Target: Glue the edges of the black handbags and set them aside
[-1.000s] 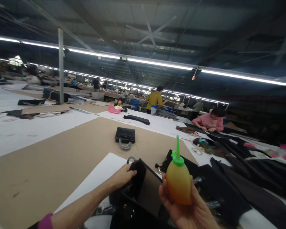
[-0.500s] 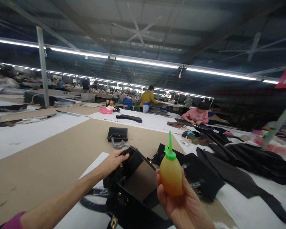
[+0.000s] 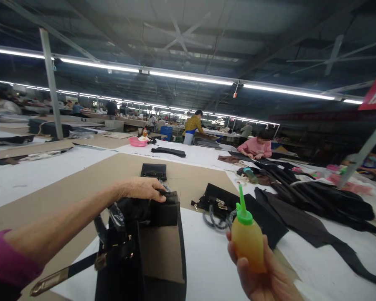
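My left hand (image 3: pixel 148 189) grips the far top edge of a black handbag (image 3: pixel 119 267), fingers closed over it. The bag stands gaping before me, its brown lining (image 3: pixel 161 251) showing, and a strap with gold metal fittings hangs out to the left. In my right hand (image 3: pixel 260 271) is a squeeze bottle (image 3: pixel 247 242) of amber liquid with a green cap and a thin green nozzle pointing up. Behind that bottle lies another black bag (image 3: pixel 221 196) with wrapped handles. A smaller black bag (image 3: pixel 153 171) sits beyond my left hand.
Black fabric pieces (image 3: pixel 301 196) spread over the right of the table. A pink basket (image 3: pixel 138 142) and a dark strip (image 3: pixel 168 152) lie farther back. A person in pink (image 3: pixel 253 147) works at the far right side; a metal post (image 3: pixel 52 83) rises at left.
The handbag has turned and shifted left with my left hand on its edge. My right hand has moved right and slightly down with the bottle, away from the bag.
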`<state>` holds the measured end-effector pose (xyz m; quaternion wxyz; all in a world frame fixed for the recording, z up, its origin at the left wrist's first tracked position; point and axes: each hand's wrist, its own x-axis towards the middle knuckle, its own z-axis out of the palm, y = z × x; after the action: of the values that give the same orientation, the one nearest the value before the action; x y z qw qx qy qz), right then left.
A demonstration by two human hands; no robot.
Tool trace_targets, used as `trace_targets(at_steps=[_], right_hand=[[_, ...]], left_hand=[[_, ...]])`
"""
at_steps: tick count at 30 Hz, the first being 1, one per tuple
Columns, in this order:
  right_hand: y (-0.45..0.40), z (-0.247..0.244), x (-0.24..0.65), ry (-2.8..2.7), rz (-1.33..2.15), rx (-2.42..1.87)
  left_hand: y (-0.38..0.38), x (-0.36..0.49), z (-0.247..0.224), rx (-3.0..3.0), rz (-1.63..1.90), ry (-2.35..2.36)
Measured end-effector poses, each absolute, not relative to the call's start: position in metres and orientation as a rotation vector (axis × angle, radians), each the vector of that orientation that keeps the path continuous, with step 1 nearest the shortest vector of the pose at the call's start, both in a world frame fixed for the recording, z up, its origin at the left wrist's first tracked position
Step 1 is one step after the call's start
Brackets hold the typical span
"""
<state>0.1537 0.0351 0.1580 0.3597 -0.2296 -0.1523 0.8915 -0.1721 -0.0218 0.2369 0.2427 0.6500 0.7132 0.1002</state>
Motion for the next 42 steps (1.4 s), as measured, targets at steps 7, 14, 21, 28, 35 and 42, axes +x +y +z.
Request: trace_targets(at_steps=[7, 14, 21, 28, 35, 42], right_hand=[[0.049, 0.132, 0.170, -1.058, 1.810, -0.918], [0.067, 0.138, 0.178, -1.874, 1.333, -0.970], [0.065, 0.147, 0.159, -1.967, 1.270, -0.925], [0.055, 0.147, 0.139, -1.769, 1.081, -0.915], [0.059, 0.148, 0.132, -1.827, 1.044, -0.908], [0.063, 0.146, 0.128, -1.920, 1.000, -0.914]], left_hand=[[-0.016, -0.167, 0.225, 1.761, 0.017, 1.775], [-0.013, -0.157, 0.199, 1.652, -0.042, 1.699], [-0.008, -0.157, 0.187, 1.635, -0.055, 1.669], [-0.007, -0.161, 0.179, 1.607, -0.047, 1.642], [-0.006, -0.164, 0.171, 1.613, 0.007, 1.647], [-0.007, -0.163, 0.172, 1.618, 0.047, 1.650]])
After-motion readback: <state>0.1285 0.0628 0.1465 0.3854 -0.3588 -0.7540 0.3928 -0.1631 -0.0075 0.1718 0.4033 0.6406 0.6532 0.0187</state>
